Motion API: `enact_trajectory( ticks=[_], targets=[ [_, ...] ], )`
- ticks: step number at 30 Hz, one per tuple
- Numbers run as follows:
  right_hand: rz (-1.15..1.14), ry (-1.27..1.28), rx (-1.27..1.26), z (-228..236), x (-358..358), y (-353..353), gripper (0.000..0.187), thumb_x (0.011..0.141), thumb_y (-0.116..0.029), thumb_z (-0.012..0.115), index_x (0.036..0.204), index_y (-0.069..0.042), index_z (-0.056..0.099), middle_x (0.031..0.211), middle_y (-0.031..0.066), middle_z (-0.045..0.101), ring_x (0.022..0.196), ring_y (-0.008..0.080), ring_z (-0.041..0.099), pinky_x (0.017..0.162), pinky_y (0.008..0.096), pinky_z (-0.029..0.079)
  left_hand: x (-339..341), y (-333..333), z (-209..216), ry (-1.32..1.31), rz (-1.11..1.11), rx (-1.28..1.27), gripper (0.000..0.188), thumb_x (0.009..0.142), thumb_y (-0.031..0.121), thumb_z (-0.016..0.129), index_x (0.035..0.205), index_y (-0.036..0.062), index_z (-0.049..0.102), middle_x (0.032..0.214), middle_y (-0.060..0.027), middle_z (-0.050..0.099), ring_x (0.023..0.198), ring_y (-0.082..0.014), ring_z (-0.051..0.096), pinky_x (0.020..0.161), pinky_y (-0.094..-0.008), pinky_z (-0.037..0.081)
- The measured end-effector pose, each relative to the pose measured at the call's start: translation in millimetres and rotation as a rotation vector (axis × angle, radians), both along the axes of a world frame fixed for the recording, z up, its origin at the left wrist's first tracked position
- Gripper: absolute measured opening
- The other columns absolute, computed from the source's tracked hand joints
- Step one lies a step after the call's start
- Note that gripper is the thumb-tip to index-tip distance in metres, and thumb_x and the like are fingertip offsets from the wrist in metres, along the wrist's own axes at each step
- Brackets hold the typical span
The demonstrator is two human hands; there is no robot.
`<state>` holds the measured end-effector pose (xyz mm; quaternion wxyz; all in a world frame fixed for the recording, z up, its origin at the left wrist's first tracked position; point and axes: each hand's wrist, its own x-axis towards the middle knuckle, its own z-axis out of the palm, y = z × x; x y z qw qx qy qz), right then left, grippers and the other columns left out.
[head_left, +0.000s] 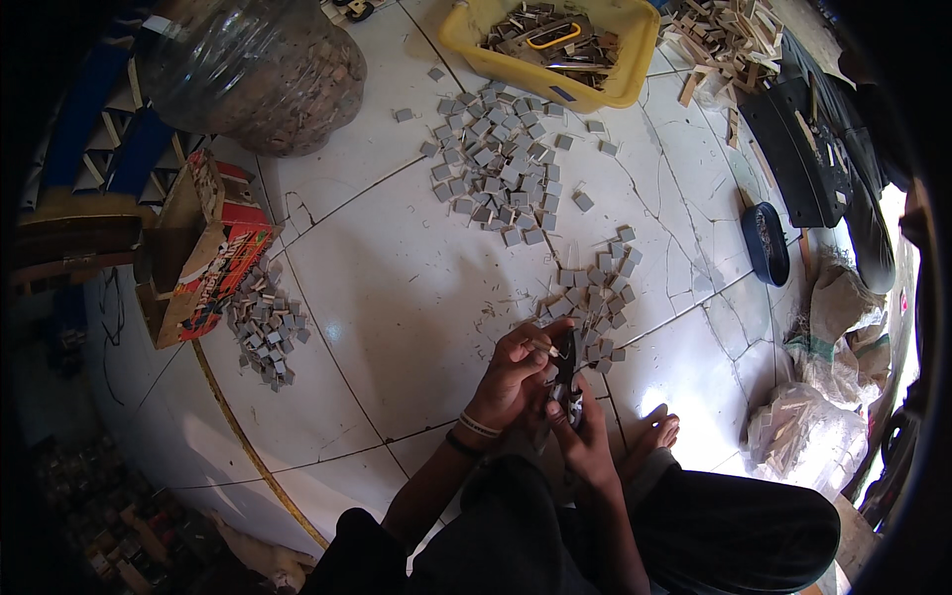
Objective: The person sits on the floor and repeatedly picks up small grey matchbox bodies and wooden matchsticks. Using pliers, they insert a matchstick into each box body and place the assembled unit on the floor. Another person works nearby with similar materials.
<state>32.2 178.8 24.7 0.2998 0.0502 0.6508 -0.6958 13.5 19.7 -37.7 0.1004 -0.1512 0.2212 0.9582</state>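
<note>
Close in front of me, my left hand [511,369] pinches a small pale-edged block [542,347] with a bit of thin wire at its end. My right hand [583,436] grips a dark hand tool with shiny metal parts [569,382], raised beside the left fingertips; its exact kind is unclear. Just beyond both hands lies a trail of small grey square blocks [602,283], many with a short wire sticking out. Farther off, a larger heap of the same blocks [501,164] spreads over the tiles.
A yellow tub [635,74] of metal and wooden bits stands at the back. To the left are a clear plastic container [268,74], an open red carton [223,263] and another grey block pile [266,332]. A dark blue dish [765,243] and plastic bags [808,431] sit right.
</note>
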Motion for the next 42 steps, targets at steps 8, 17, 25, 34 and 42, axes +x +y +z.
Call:
enact_trajectory(
  ticks=[8, 17, 25, 34, 42],
  targets=[
    [-0.159, -0.044, 0.062, -11, 14, -10, 0.025, 0.103, -0.020, 0.069, 0.118, -0.002, 0.060, 0.086, 0.0003, 0.060, 0.079, 0.0075, 0.053, 0.071, 0.0271, 0.046, 3, 0, -8, 0.023, -0.018, 0.073, 0.017, 0.093, 0.008, 0.077, 0.105, 0.0094, 0.064, 0.145, -0.0156, 0.061, 0.109, -0.0153, 0.064, 0.098, -0.0316, 0.052],
    [0.042, -0.216, 0.193, 5, 19, -7, 0.026, 0.098, -0.025, 0.075, 0.090, -0.001, 0.068, 0.080, 0.0034, 0.067, 0.076, 0.0097, 0.059, 0.070, 0.0327, 0.050, 9, -2, -1, 0.034, -0.045, 0.092, 0.017, 0.093, 0.008, 0.078, 0.099, 0.0098, 0.062, 0.134, -0.0143, 0.068, 0.107, -0.0144, 0.065, 0.090, -0.0288, 0.053],
    [-0.044, -0.097, 0.276, 2, 24, -14, 0.022, 0.097, -0.021, 0.074, 0.089, 0.000, 0.070, 0.071, 0.0050, 0.065, 0.067, 0.0102, 0.058, 0.063, 0.0333, 0.049, 6, -8, 1, 0.147, -0.159, 0.001, 0.019, 0.089, -0.004, 0.068, 0.101, 0.0069, 0.059, 0.123, -0.0118, 0.068, 0.122, -0.0302, 0.067, 0.099, -0.0330, 0.055],
    [-0.243, -0.042, 0.498, -15, 19, 1, 0.035, 0.105, -0.031, 0.065, 0.091, 0.001, 0.067, 0.068, 0.0031, 0.062, 0.066, 0.0092, 0.056, 0.061, 0.0318, 0.046, -74, -38, 15, 0.239, -0.016, -0.339, 0.031, 0.093, 0.012, 0.078, 0.120, 0.0049, 0.065, 0.136, -0.0113, 0.065, 0.129, -0.0279, 0.059, 0.115, -0.0476, 0.042],
    [-0.335, -0.248, 0.270, -18, 12, 12, 0.035, 0.106, -0.030, 0.060, 0.123, 0.000, 0.069, 0.077, 0.0022, 0.065, 0.072, 0.0121, 0.062, 0.067, 0.0298, 0.049, -121, -72, 8, -0.006, 0.498, -1.166, 0.032, 0.096, 0.004, 0.071, 0.128, 0.0022, 0.065, 0.136, -0.0081, 0.067, 0.113, -0.0196, 0.066, 0.095, -0.0327, 0.052]
  ],
)
